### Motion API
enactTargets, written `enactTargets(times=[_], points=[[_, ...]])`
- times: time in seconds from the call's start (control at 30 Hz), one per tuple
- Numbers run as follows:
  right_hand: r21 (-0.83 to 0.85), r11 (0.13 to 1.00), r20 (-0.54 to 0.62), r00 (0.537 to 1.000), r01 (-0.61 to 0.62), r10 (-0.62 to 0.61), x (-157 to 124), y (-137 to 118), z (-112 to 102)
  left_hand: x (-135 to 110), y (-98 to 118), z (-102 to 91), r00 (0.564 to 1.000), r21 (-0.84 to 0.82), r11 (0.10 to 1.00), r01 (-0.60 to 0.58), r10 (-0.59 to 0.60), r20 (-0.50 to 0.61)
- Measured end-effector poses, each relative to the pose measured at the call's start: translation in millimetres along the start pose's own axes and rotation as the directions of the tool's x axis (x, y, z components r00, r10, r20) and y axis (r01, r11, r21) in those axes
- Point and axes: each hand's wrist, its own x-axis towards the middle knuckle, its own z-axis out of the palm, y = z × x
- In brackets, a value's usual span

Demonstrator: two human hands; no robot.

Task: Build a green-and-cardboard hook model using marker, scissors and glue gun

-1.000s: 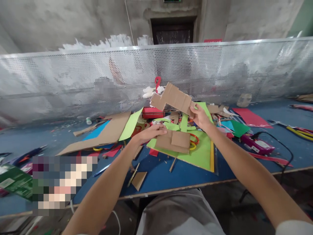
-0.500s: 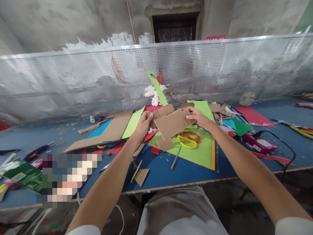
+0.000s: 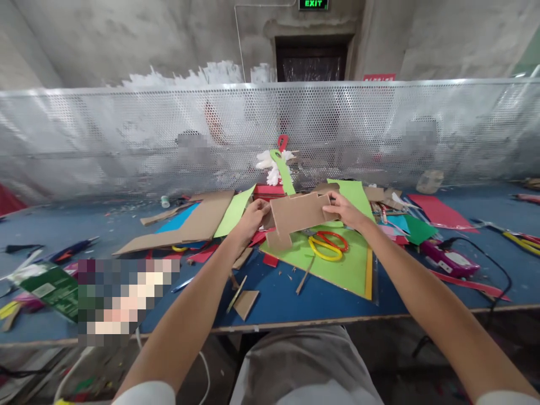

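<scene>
The blue table (image 3: 291, 309) carries a green sheet (image 3: 337, 275), a bent cardboard sheet (image 3: 206, 216) and a purple device (image 3: 451, 260).

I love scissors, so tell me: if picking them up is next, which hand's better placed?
The right hand, I think. It is closer to the scissors on the green sheet, while the left hand is across the cardboard piece. The right must first release that piece, though.

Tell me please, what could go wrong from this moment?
The cardboard piece might crease near its right end if the right grip pinches too hard.

The scissors lie on the green sheet, their blades largely out of sight in this view, so fingers reaching under the cardboard piece could perhaps meet an edge.
</scene>
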Motion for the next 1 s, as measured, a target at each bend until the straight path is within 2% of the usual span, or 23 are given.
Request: enactTargets(times=[0.13, 0.27, 0.33, 0.43, 0.5, 0.57, 0.63, 0.7, 0.73, 0.8, 0.87, 0.93, 0.97, 1.0], points=[[0.082, 0.996, -0.044, 0.999, 0.033, -0.030, -1, -5, 0, -5, 6, -11.5, 0.993, 0.026, 0.995, 0.096, -0.098, 0.069], [0.160, 0.983, -0.114, 0.991, 0.088, -0.070, 0, -12, 6, -2, 6, -18.5, 0.987, 0.139, 0.989, 0.046, -0.066, 0.143], [0.172, 0.982, -0.185, 0.982, 0.078, -0.046, 4, -12, 9, 1, 4, -20.1, 0.994, 0.287, 0.957, -0.026, -0.006, 0.112], [0.189, 0.979, -0.279, 0.960, 0.080, -0.025, 13, -8, 14, 1, 3, -19.7, 0.995, 0.573, 0.816, -0.078, 0.100, -0.007], [0.235, 0.968, -0.324, 0.946, 0.087, -0.006, 17, -5, 19, -1, 6, -16.3, 0.985, 0.639, 0.763, -0.098, 0.164, -0.045], [0.317, 0.945, -0.330, 0.943, 0.075, 0.035, 17, -3, 27, -4, 12, -9.0, 0.984, 0.507, 0.847, -0.159, 0.176, 0.015], [0.388, 0.920, -0.273, 0.960, 0.047, 0.066, 15, 0, 42, -8, 17, 2.6, 0.972, 0.201, 0.959, -0.201, 0.170, 0.161], [0.408, 0.912, -0.205, 0.977, 0.033, 0.056, 10, 3, 61, -12, 21, 17.1, 0.941, -0.106, 0.981, -0.162, 0.186, 0.284], [0.408, 0.912, -0.180, 0.983, 0.038, 0.040, 8, 5, 71, -13, 22, 24.4, 0.942, -0.210, 0.968, -0.134, 0.191, 0.276], [0.377, 0.926, -0.085, 0.996, 0.020, 0.013, 3, 7, 89, -16, 22, 36.7, 0.973, -0.344, 0.930, -0.129, 0.185, 0.135], [0.279, 0.960, 0.011, 1.000, -0.004, 0.001, -1, 6, 99, -15, 20, 42.7, 0.983, -0.381, 0.906, -0.182, 0.181, -0.041], [0.060, 0.998, 0.055, 0.998, 0.014, -0.017, -4, 1, 96, -13, 18, 41.1, 0.975, -0.380, 0.900, -0.214, 0.172, -0.143], [-0.100, 0.994, 0.066, 0.997, 0.039, -0.033, -5, -2, 90, -11, 17, 38.0, 0.973, -0.383, 0.898, -0.216, 0.164, -0.163], [-0.286, 0.955, 0.062, 0.996, 0.082, -0.067, -7, -6, 82, -9, 16, 34.0, 0.973, -0.392, 0.895, -0.212, 0.155, -0.173]])
